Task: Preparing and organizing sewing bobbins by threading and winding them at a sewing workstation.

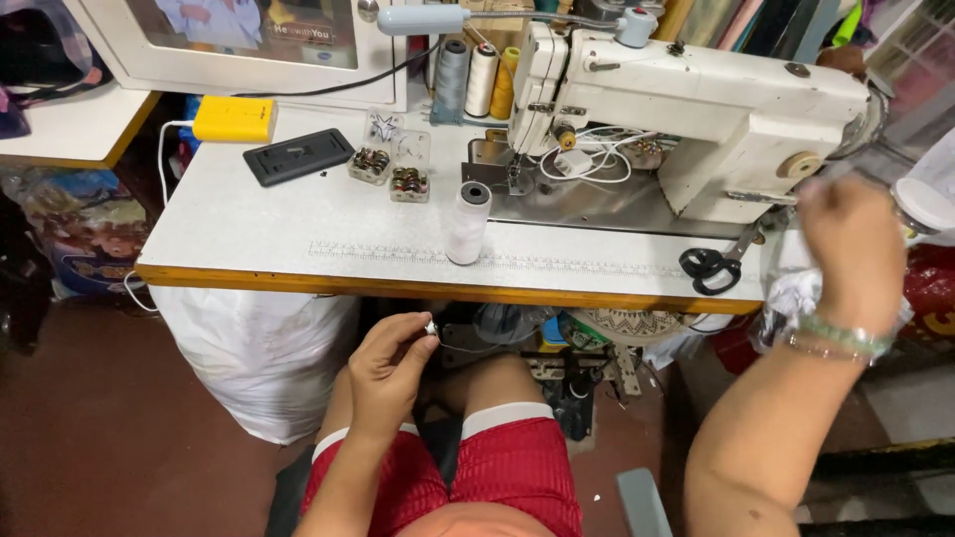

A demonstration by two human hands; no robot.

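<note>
Metal small round bobbin [431, 326] pinched in left hand [390, 370], below front table edge [438, 286]; not yet near white sewing machine [696, 109]. Right hand [854, 254] blurred at right edge, grip unclear.

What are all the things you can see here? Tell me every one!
sewing machine: 1, white, right on the table
table: 1, grey top with orange edge
white spool: 1, upright near the table's front
thread cones: 3, grey, cream, yellow, behind the machine's needle end
bobbin boxes: 2, clear, mid table
black tray: 1, left of the boxes
yellow box: 1, back left
scissors: 1, black handles, front right edge
white sack: 1, under the table
red shorts: 1, on the person's lap
left hand: pinches a small silver bobbin
right hand: blurred, raised by white cloth
</note>
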